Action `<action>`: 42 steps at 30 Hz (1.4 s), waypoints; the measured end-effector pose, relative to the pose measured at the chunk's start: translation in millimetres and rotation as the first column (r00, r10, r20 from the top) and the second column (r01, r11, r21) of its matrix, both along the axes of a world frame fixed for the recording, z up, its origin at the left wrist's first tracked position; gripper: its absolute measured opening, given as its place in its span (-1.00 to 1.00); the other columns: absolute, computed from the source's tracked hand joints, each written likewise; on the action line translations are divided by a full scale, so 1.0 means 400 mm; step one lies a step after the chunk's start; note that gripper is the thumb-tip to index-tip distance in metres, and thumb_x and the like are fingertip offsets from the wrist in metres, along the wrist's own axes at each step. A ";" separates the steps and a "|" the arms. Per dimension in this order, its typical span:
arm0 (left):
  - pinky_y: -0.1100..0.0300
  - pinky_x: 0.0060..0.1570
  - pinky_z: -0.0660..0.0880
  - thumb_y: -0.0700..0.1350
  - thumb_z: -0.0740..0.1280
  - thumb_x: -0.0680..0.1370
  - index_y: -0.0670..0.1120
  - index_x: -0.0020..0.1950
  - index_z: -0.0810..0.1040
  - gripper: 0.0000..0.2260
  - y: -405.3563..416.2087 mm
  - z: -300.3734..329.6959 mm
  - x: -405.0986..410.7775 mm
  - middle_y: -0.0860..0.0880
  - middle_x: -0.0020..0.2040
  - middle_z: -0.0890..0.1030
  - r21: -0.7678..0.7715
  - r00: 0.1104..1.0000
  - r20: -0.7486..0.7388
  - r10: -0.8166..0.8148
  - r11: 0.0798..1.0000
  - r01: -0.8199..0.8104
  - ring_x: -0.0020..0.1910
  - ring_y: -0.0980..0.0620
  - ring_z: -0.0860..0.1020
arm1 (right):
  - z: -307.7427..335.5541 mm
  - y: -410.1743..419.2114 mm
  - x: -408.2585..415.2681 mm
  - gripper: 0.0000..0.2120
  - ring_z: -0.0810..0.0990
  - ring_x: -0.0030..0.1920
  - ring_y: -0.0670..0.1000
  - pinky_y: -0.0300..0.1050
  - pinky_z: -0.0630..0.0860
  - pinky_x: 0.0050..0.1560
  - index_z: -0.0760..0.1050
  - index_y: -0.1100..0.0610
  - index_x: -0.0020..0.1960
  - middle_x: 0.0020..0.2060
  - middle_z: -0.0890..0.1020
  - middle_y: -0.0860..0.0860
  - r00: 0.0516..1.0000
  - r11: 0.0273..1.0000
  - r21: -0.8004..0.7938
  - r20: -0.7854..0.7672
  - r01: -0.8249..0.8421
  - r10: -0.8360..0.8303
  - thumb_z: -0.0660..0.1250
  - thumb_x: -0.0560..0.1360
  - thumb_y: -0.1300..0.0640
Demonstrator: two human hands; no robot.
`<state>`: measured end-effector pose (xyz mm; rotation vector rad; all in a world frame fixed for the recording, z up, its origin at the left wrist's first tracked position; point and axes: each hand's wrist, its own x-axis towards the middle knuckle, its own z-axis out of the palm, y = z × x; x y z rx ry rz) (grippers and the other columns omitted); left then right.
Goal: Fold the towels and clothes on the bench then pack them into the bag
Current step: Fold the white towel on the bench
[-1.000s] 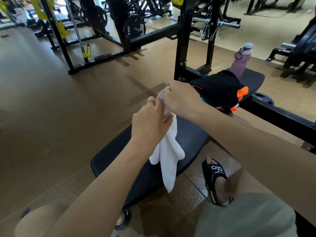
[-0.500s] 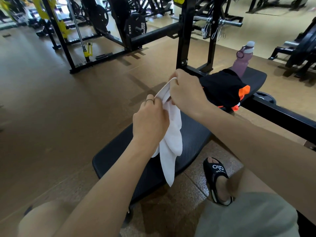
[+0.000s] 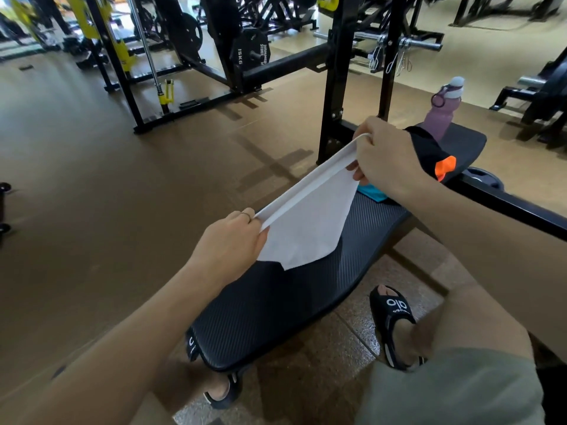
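Note:
A white towel [image 3: 310, 222] is stretched taut in the air above the black bench [image 3: 276, 305]. My left hand [image 3: 230, 243] pinches its near corner and my right hand [image 3: 383, 157] pinches its far corner. The rest of the towel hangs down in a point toward the bench pad. Behind my right hand lies a black garment with orange trim [image 3: 429, 151] on the bench, and a turquoise cloth [image 3: 372, 193] peeks out under it. No bag is in view.
A purple water bottle [image 3: 443, 111] stands at the bench's far end. Black rack uprights [image 3: 334, 87] rise just beyond the bench, with a 15 kg plate [image 3: 251, 50] behind. My sandalled feet [image 3: 395, 326] rest on the floor either side of the bench.
My hands have moved apart, the right one away and the left one nearer. The bunched towel is now spread and pulled taut between them.

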<state>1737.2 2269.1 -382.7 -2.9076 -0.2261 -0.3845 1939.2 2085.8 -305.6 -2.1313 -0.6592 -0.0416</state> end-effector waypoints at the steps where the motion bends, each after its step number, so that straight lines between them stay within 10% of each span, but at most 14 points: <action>1: 0.12 -0.51 0.44 -0.08 0.38 0.57 -0.15 -0.13 0.63 -0.84 0.017 0.001 -0.007 -0.05 -0.23 0.52 0.021 0.999 0.014 -0.050 0.999 0.050 -0.33 -0.06 0.54 | -0.001 -0.009 0.007 -0.86 0.69 -0.33 -0.04 -0.26 0.59 -0.42 0.46 0.06 0.09 -0.16 0.63 0.05 1.000 1.000 -0.015 -0.026 0.016 -0.016 0.12 0.68 0.14; 6: 0.11 -0.40 0.48 0.08 0.11 0.66 -0.03 0.13 0.65 -0.65 0.077 0.045 -0.049 0.04 -0.09 0.54 -0.083 0.996 0.058 -0.068 0.994 0.073 -0.15 -0.03 0.56 | -0.016 -0.046 0.035 -0.80 0.71 -0.37 -0.01 -0.18 0.65 -0.39 0.47 0.14 0.11 -0.10 0.56 0.04 0.985 0.973 -0.226 -0.174 -0.051 0.011 0.12 0.61 0.29; 14: 0.07 -0.38 0.48 0.10 0.00 0.69 -0.10 -0.08 0.60 -0.54 0.110 0.073 -0.080 0.05 -0.19 0.46 -0.001 0.992 0.035 -0.123 0.992 0.124 -0.20 -0.01 0.49 | -0.030 -0.050 0.051 -0.87 0.72 -0.20 -0.02 -0.15 0.68 -0.14 0.55 0.13 0.05 -0.07 0.62 0.05 0.974 0.995 -0.091 -0.226 -0.028 0.007 0.27 0.59 0.30; 21: 0.07 -0.20 0.43 -0.08 0.20 0.68 0.01 -0.07 0.39 -0.87 0.109 0.081 -0.091 0.12 -0.09 0.41 -0.416 0.979 0.195 -0.063 0.898 0.141 -0.19 0.02 0.44 | -0.057 -0.063 0.059 -0.93 0.71 -0.07 0.03 -0.05 0.68 0.04 0.59 0.16 0.01 -0.01 0.62 0.08 0.876 0.994 0.085 -0.483 0.069 -0.019 0.36 0.55 0.26; 31: 0.16 -0.11 0.49 -0.19 0.31 0.62 -0.07 -0.07 0.46 -0.91 0.077 0.098 -0.066 0.12 -0.02 0.64 -0.564 0.942 0.325 0.081 0.817 0.124 -0.10 0.06 0.57 | -0.077 -0.094 0.070 -0.89 0.73 -0.30 0.07 -0.02 0.70 -0.18 0.48 0.19 0.12 -0.12 0.66 0.16 0.915 0.989 -0.015 -0.378 0.147 -0.141 0.22 0.62 0.25; 36: -0.10 -0.10 0.54 -0.17 0.32 0.63 -0.02 -0.01 0.41 -0.90 0.040 0.128 -0.055 -0.08 -0.19 0.62 -0.670 0.937 0.329 0.114 0.727 0.147 -0.18 -0.15 0.59 | -0.091 -0.095 0.077 -0.81 0.74 -0.18 0.07 0.01 0.69 -0.03 0.54 0.13 0.08 0.04 0.60 0.13 0.911 0.987 -0.063 -0.380 0.147 -0.160 0.17 0.63 0.28; 42: 0.15 -0.02 0.56 -0.14 0.42 0.58 -0.01 0.01 0.54 -0.92 -0.019 0.166 -0.031 0.06 -0.13 0.66 -0.801 0.941 0.306 0.143 0.574 0.173 -0.09 0.06 0.63 | -0.095 -0.103 0.026 -0.68 0.54 0.18 0.09 0.01 0.51 0.16 0.48 0.08 0.25 0.18 0.56 0.06 0.997 0.901 -0.432 -0.072 -0.042 0.012 0.36 0.51 0.15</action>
